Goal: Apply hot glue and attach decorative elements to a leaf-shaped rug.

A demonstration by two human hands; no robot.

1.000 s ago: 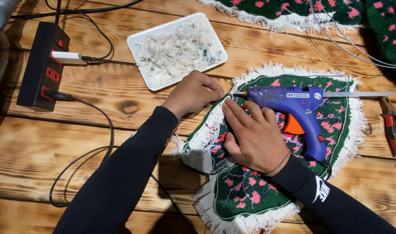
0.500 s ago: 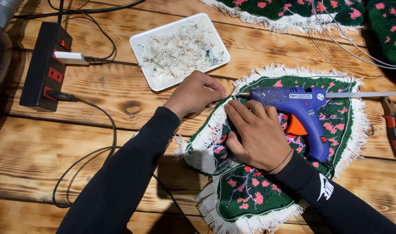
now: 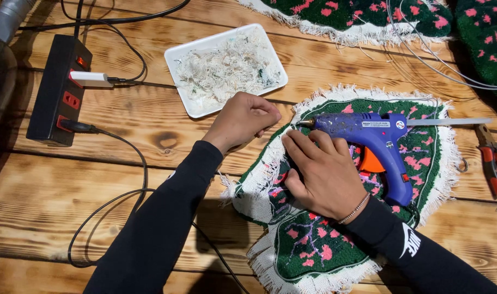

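The right hand (image 3: 320,174) is laid flat, fingers spread and open, pressed down on the green tufted mat with pink flowers (image 3: 335,218); nothing is gripped by it. The left hand (image 3: 243,117) is closed into a loose fist at the mat's 10 o'clock edge, where the white fringe (image 3: 262,174) appears to be pinched, though what lies inside the grip cannot be told. A blue hot glue gun (image 3: 376,144) is rested on the mat at 1 o'clock from the right hand, its nozzle pointed toward the left hand and just beside the right fingertips. A burn could be caused by that closeness if the nozzle is hot, and glue could be dripped onto the pile while the gun is left lying there. The folded-over mat edge could be shifted if pressure is eased unevenly. At 11 o'clock a white tray of thread scraps (image 3: 177,57) is seen, and at 9 o'clock a black power strip (image 3: 55,92), whose cables (image 3: 134,179) are run under the left forearm and could be snagged. Red-handled pliers (image 3: 496,169) are lying at 3 o'clock on the wooden table (image 3: 69,207)
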